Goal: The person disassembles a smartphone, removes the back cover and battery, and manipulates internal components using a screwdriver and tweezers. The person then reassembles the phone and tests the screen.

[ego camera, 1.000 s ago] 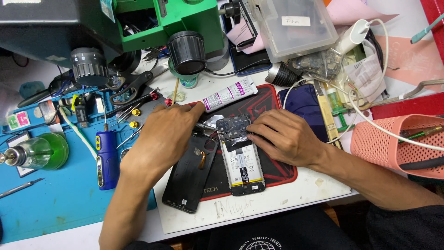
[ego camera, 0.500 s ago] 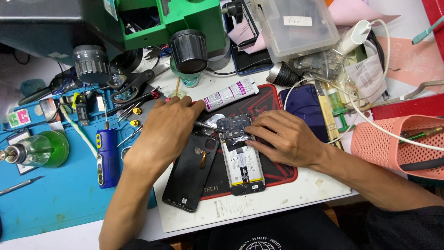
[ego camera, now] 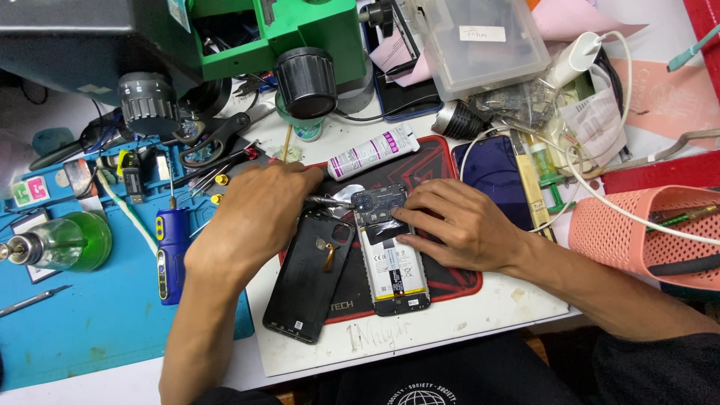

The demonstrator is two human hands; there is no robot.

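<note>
left hand (ego camera: 251,217): centre of the frame, fingers curled around a thin metal tool (ego camera: 330,201), its tip pointing right toward the top of the phone
right hand (ego camera: 457,225): right of centre, fingers spread flat and pressing on the phone's upper right edge, grasping nothing
phone (ego camera: 391,259): open, back removed, lying lengthwise on the mat just below centre, battery and board showing
back cover (ego camera: 307,277): black, inside up, just left of the phone, partly under the left hand
mat (ego camera: 450,281): black with a red edge, under phone and cover, on a white board (ego camera: 420,337)
glue tube (ego camera: 371,152): white with a purple label, above the hands, lying at a slant
screwdriver (ego camera: 171,244): blue, on the blue pad (ego camera: 90,322) at lower left
bottle (ego camera: 64,244): green, far left, on its side
microscope (ego camera: 285,34): green body, upper centre, black knob just below
basket (ego camera: 637,232): pink mesh, right edge of the tabletop
clear box (ego camera: 487,45): top, right of the microscope
</note>
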